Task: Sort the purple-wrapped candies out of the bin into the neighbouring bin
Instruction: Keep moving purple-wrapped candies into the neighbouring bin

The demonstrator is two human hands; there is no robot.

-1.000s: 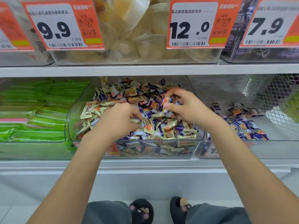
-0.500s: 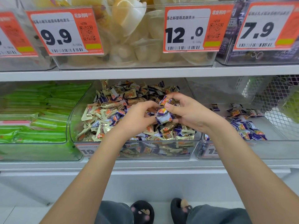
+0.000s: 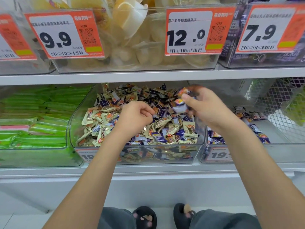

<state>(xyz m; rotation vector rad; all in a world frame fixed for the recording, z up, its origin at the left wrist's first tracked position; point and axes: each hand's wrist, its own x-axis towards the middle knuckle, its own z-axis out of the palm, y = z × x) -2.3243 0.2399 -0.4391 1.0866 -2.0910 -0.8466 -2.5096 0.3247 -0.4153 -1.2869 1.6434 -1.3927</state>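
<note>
Over the clear plastic middle bin (image 3: 72, 129) of mixed gold and purple candies, my right hand (image 3: 204, 108) grips two purple-wrapped candies (image 3: 179, 104), glossy with orange print. My left hand (image 3: 135, 118) pinches another. Beside it, the neighbouring clear bin (image 3: 280, 146) holds purple ones.

Gold and purple wrappers, framed by green and orange

We see the clear middle bin (image 3: 72, 129) heaped with gold candies (image 3: 108, 116) marked in orange and purple-wrapped candies (image 3: 159, 138) with white panels; the clear neighbouring bin (image 3: 280, 151) shows purple and white ones with orange spots. Beside them lie bright green packets (image 3: 41, 129). Above, we see orange price tags (image 3: 64, 34) with white panels, black digits and yellow-green strips, pale yellow jelly cups (image 3: 132, 38), and below, black slippers (image 3: 144, 218) with pink paw prints.
</note>
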